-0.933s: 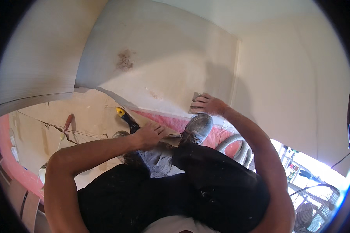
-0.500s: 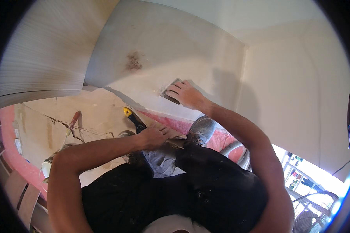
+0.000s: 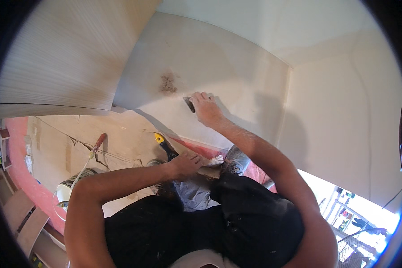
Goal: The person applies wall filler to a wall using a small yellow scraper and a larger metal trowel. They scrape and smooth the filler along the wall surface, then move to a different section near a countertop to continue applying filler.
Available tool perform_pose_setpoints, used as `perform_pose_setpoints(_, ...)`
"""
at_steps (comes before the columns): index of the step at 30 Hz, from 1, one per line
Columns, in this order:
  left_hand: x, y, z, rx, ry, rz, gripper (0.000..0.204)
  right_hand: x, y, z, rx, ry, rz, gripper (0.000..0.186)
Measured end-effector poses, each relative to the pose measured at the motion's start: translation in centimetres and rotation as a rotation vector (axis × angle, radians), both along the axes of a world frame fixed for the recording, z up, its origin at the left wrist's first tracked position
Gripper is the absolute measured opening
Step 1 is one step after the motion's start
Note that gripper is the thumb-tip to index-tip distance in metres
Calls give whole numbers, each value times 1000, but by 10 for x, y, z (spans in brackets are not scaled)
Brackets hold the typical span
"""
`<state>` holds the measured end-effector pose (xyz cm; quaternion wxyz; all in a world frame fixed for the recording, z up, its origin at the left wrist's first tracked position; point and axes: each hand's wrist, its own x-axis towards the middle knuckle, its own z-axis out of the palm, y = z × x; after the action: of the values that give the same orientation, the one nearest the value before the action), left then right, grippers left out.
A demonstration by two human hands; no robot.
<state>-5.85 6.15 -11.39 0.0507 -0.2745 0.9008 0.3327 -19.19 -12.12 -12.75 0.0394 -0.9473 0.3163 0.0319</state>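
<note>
My right hand (image 3: 206, 108) grips a dark, thin-edged block or pad (image 3: 189, 104) against the pale wall (image 3: 228, 67), right of a brown stain (image 3: 168, 82). My left hand (image 3: 185, 166), fingers apart and slightly bent, rests low between my knees beside a yellow-and-black handled tool (image 3: 161, 140), whose far end is partly hidden. Pale, layered material (image 3: 213, 161), perhaps bristles or paper, shows beside these fingers. My dusty grey shoe (image 3: 237, 158) stands behind it, partly covered by my right forearm.
A wood-grain panel (image 3: 62, 49) overhangs at upper left. Below it lie a red-handled tool (image 3: 100, 142), a bucket (image 3: 64, 191) and pink sheeting (image 3: 15, 134). A side wall (image 3: 335, 111) rises at right. A wire-cage object (image 3: 355, 250) is at lower right.
My right hand has moved left and up along the wall with the dark pad, away from above the shoe. My left hand has stayed low, shifting with the view.
</note>
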Motion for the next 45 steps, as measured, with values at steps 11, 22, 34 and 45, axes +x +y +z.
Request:
perform_pose_setpoints(11,6,13,1,-176,-36,41,53,34,45,-5,108,-60,78,29)
perform_pose_setpoints(22,17,20,0,-360,-238,151,44,92,20,-1,608,-217,-273,36)
perform_pose_setpoints(34,15,13,0,-158,-247,130,53,149,18,-21,560,-223,-169,40)
perform_pose_setpoints(45,20,11,-11,-231,-147,181,44,121,-32,-7,462,-292,-282,44)
